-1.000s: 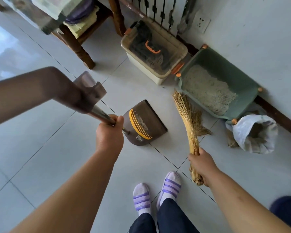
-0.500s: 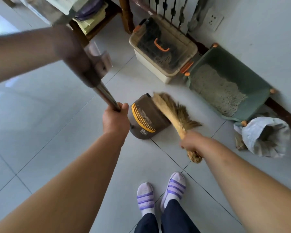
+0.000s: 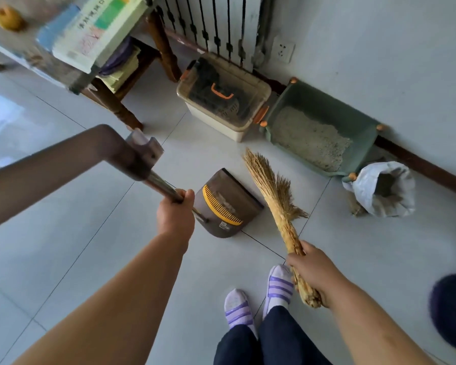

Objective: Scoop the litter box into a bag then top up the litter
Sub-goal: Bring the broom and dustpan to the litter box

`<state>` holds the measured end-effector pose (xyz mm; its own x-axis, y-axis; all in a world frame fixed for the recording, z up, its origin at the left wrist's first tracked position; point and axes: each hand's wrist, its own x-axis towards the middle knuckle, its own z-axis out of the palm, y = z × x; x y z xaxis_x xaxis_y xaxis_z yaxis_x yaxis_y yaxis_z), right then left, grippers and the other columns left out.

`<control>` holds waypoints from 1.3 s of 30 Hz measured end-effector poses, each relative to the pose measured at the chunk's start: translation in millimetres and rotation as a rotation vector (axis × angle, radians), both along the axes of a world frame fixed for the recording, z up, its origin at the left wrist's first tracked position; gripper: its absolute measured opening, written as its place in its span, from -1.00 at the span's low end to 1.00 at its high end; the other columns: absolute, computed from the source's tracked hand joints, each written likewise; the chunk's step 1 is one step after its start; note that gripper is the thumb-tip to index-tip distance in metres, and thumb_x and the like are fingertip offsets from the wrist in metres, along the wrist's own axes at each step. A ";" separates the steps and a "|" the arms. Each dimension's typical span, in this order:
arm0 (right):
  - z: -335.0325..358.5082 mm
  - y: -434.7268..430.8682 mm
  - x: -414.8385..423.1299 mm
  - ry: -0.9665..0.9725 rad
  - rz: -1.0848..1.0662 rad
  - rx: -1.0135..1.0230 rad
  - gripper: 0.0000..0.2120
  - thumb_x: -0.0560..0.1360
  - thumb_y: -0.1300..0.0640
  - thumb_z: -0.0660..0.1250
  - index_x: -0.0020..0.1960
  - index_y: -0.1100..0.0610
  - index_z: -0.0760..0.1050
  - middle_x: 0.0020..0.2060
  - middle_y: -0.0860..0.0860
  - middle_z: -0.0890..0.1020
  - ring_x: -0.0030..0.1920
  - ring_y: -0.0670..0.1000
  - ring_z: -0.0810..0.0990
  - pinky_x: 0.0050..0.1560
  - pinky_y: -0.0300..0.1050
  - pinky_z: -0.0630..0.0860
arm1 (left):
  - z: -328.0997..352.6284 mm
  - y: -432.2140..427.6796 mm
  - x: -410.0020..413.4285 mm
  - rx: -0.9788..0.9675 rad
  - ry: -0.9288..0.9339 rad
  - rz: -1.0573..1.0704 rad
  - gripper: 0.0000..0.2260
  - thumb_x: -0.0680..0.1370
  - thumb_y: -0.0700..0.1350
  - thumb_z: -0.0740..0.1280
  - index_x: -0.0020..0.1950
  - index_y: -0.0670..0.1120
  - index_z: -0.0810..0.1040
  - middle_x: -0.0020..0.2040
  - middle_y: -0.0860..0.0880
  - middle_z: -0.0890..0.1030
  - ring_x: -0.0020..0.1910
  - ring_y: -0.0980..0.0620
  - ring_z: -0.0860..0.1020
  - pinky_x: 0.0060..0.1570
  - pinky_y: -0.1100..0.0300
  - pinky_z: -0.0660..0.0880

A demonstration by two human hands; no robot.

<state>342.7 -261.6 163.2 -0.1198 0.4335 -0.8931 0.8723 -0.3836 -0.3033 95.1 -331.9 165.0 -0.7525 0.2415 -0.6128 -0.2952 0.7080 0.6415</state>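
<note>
**A:** Head view. What have the hands got?

**B:** The left hand (image 3: 175, 214) is curled round the metal shaft of the dustpan (image 3: 229, 204), thumb on top, just as it was half a second ago. The right hand (image 3: 311, 267) is clenched on the bound stalk of the straw broom (image 3: 271, 185).

**A:** What has changed, then?

**B:** The broom. Half a second ago its bristles lay across the dustpan's mouth, with the right hand close by the pan. Now the hand is drawn back to the right, above the socked feet. The bristles sit on the floor (image 3: 77, 259) just right of the pan, their tip pointing toward the litter box (image 3: 353, 119).

**A:** And the pan?

**B:** It is in the same spot on the tiles, mouth facing the box, with some pale debris inside.

**A:** Where is the box?

**B:** It is against the wall (image 3: 379, 48), with pale litter (image 3: 308, 138) heaped toward its near side. A beige storage box (image 3: 221, 122) stands on its left. The white bag (image 3: 363, 185) sits just beside its near right corner, mouth open.
</note>
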 end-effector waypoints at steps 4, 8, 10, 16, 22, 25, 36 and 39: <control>13.1 -6.5 17.9 0.033 -0.156 0.010 -0.78 0.46 0.13 0.22 0.08 0.15 0.48 -0.14 0.17 0.62 -0.17 0.13 0.62 -0.13 -0.02 0.56 | 15.5 -6.0 20.2 0.015 0.005 -0.107 -0.82 0.60 -0.04 0.27 -0.18 -0.06 0.47 -0.31 -0.05 0.40 -0.21 -0.05 0.46 -0.34 0.15 0.28; 30.9 -23.0 48.3 0.082 -0.308 -0.042 -0.77 0.50 0.21 0.19 0.14 0.19 0.43 -0.31 0.18 0.58 -0.39 0.07 0.55 -0.38 -0.13 0.50 | 34.5 -12.7 49.3 0.022 0.007 -0.239 -0.83 0.59 -0.05 0.27 -0.11 -0.13 0.52 -0.26 -0.08 0.43 -0.19 -0.05 0.47 -0.33 0.15 0.29; 39.3 -35.1 70.1 0.102 -0.373 -0.051 -0.75 0.50 0.23 0.19 0.17 0.18 0.42 -0.30 0.18 0.57 -0.37 0.09 0.56 -0.36 -0.11 0.52 | 45.4 -16.1 67.8 0.026 0.006 -0.304 -0.81 0.59 -0.04 0.27 -0.10 -0.15 0.52 -0.24 -0.08 0.44 -0.18 -0.05 0.48 -0.32 0.14 0.29; 63.1 -78.5 133.2 0.145 -0.483 -0.049 -0.76 0.51 0.26 0.19 0.17 0.22 0.42 -0.29 0.19 0.54 -0.43 0.07 0.54 -0.45 -0.16 0.48 | 73.9 -25.6 125.4 0.062 0.013 -0.436 -0.85 0.60 -0.06 0.28 -0.08 -0.12 0.52 -0.21 -0.10 0.46 -0.17 -0.06 0.48 -0.30 0.14 0.32; 90.7 -145.4 225.5 0.178 -0.594 -0.025 -0.75 0.47 0.29 0.21 0.14 0.25 0.43 -0.33 0.20 0.52 -0.52 0.04 0.50 -0.52 -0.23 0.41 | 102.2 -46.0 208.9 0.112 0.049 -0.573 -0.83 0.58 -0.05 0.29 -0.17 -0.08 0.51 -0.24 -0.03 0.50 -0.14 -0.12 0.55 -0.28 0.15 0.40; 99.4 -188.7 285.2 0.199 -0.656 -0.002 -0.78 0.45 0.28 0.21 0.09 0.27 0.45 -0.33 0.21 0.53 -0.51 0.05 0.51 -0.50 -0.21 0.43 | 114.8 -68.9 267.4 0.145 0.068 -0.644 -0.84 0.57 -0.05 0.31 -0.19 -0.06 0.50 -0.25 0.00 0.51 -0.13 -0.11 0.55 -0.11 0.07 0.52; 145.9 -356.2 483.7 0.274 -1.045 0.018 -0.84 0.42 0.28 0.26 -0.02 0.30 0.46 -0.39 0.23 0.54 -0.43 0.13 0.50 -0.41 -0.10 0.44 | 156.9 -162.0 482.0 0.160 0.054 -0.975 -0.88 0.56 0.01 0.31 -0.06 -0.03 0.52 -0.18 -0.03 0.59 -0.08 -0.14 0.63 -0.18 0.05 0.51; 166.2 -403.2 527.7 0.244 -1.142 0.060 -0.89 0.42 0.25 0.26 -0.10 0.29 0.49 -0.37 0.25 0.57 -0.33 0.18 0.50 -0.33 -0.04 0.43 | 167.3 -175.0 542.7 0.165 0.008 -1.100 -0.86 0.55 0.02 0.31 -0.09 -0.04 0.50 -0.22 -0.05 0.57 -0.18 -0.13 0.60 -0.23 0.10 0.45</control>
<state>870.3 -664.8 329.5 0.2011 0.4412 -0.8746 -0.0542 -0.8864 -0.4597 637.8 -506.9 332.3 -0.0823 0.8576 -0.5076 0.4455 0.4873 0.7510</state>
